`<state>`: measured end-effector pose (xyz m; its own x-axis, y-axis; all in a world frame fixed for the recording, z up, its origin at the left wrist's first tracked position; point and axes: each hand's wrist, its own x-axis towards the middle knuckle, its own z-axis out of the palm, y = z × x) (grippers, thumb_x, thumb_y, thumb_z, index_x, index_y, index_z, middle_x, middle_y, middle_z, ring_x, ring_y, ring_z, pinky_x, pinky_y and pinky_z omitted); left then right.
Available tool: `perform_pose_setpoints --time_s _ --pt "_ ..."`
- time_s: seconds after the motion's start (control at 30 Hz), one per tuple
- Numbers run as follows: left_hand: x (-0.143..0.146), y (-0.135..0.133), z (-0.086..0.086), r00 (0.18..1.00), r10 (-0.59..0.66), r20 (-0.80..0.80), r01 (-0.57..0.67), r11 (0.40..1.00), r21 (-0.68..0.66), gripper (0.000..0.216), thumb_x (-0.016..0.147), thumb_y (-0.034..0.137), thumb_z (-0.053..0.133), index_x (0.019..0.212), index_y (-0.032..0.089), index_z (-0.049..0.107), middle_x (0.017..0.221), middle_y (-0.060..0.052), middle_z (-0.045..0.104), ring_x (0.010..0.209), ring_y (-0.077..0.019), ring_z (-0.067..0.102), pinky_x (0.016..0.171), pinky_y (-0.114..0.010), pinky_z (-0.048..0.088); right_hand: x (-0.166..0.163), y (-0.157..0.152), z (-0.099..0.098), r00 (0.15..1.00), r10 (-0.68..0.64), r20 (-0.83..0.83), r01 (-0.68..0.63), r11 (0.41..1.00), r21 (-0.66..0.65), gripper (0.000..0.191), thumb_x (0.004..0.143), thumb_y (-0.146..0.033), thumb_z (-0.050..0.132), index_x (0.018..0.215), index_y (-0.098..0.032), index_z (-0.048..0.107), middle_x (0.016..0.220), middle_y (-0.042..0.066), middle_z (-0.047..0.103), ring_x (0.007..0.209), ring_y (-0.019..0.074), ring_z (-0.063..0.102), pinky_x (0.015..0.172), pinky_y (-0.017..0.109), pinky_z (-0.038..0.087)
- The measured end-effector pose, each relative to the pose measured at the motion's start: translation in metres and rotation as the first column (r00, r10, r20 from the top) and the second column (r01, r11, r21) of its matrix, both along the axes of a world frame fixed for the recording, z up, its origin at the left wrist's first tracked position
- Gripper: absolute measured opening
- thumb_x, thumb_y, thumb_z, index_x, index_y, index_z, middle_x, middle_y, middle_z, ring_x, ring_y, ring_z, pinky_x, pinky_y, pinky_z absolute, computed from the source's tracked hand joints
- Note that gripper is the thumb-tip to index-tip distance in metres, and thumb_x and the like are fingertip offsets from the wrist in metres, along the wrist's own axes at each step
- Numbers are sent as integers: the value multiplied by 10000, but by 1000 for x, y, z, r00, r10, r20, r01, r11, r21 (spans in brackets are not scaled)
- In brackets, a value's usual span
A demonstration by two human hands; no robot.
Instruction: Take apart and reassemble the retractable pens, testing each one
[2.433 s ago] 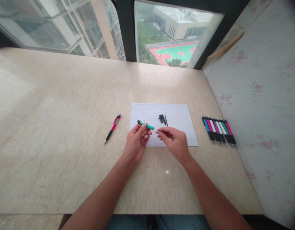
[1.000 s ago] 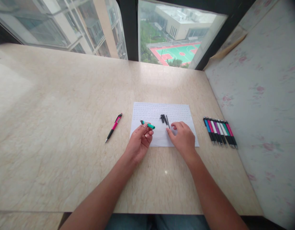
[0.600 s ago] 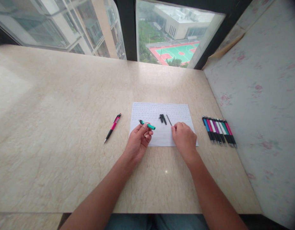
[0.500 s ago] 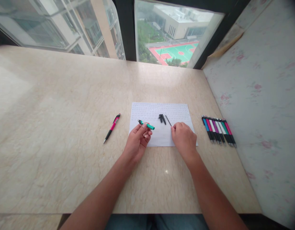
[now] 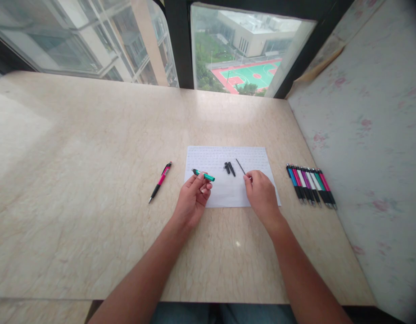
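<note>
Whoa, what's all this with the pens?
A person's left hand holds a green pen piece, and the right hand pinches one end of a thin dark stick. Two small black parts lie on the sheet of paper between the hands. A pink pen lies off to the left, and a row of pens sits on the right, near the wall.
</note>
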<state>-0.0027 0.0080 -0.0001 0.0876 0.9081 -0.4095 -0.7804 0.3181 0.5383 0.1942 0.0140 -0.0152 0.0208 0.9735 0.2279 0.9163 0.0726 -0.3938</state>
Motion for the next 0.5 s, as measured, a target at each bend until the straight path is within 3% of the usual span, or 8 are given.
perform_pose_setpoints --time_s 0.13,0.27,0.5 --pt "0 1 0 1000 6 -9 -6 1000 -9 183 748 205 780 835 97 661 757 -15 604 630 -42 580 534 -82 471 3 2 -3 999 7 38 -8 1000 21 124 932 -251 478 910 -181 577 909 96 634 883 233 565 773 340 414" --pt "1 1 -1 1000 -6 -15 5 1000 -19 182 754 203 773 855 94 668 756 -20 608 630 -44 578 525 -80 465 11 6 -7 986 -133 103 132 991 18 192 900 -293 556 1032 -158 586 969 115 630 928 249 556 796 351 420" --pt "1 1 -3 1000 -16 -21 15 1000 -15 170 771 197 758 872 92 670 775 -30 620 631 -44 576 524 -81 463 13 10 -6 959 -208 194 220 975 -42 167 938 -257 462 873 -187 599 958 116 623 953 261 549 656 325 384"
